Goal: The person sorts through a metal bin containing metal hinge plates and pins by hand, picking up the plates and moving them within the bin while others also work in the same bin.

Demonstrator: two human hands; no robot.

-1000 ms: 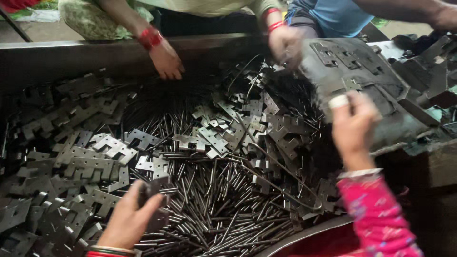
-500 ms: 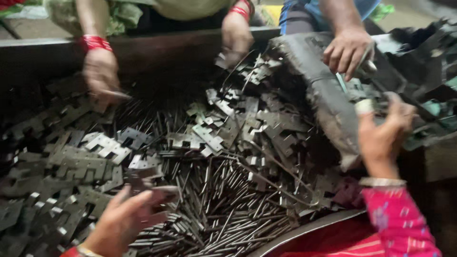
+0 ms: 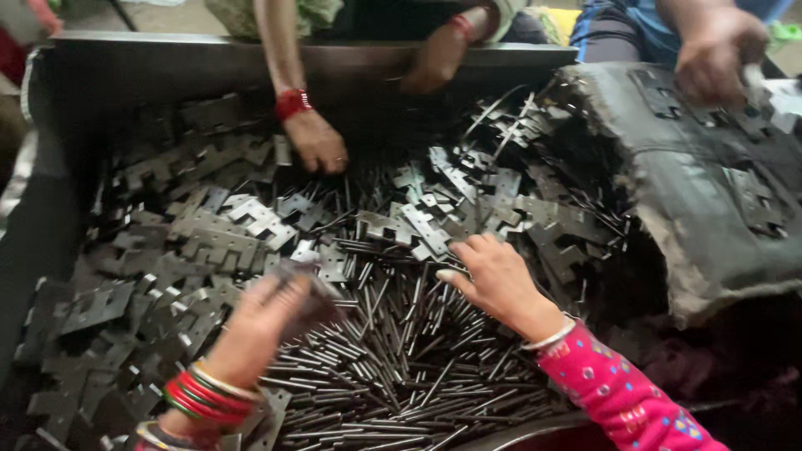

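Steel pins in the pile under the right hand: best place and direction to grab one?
Take a steel pin near its middle, from above, with the fingers pinching across its width. The pins lie flat, criss-crossed and overlapping, so the ends are often buried while the top-layer shafts are exposed. The right hand is already over that pile. This is a judgement; the flat hinge plates alongside may snag.

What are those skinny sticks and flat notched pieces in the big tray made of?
The thin rods look like bare steel: dark grey with dull glints. The flat notched plates seem stamped sheet metal, grey and slightly shiny, with sharp cut edges. The tray wall also looks like dark metal. The right hand rests on the rods; the left hand holds a blurred plate.
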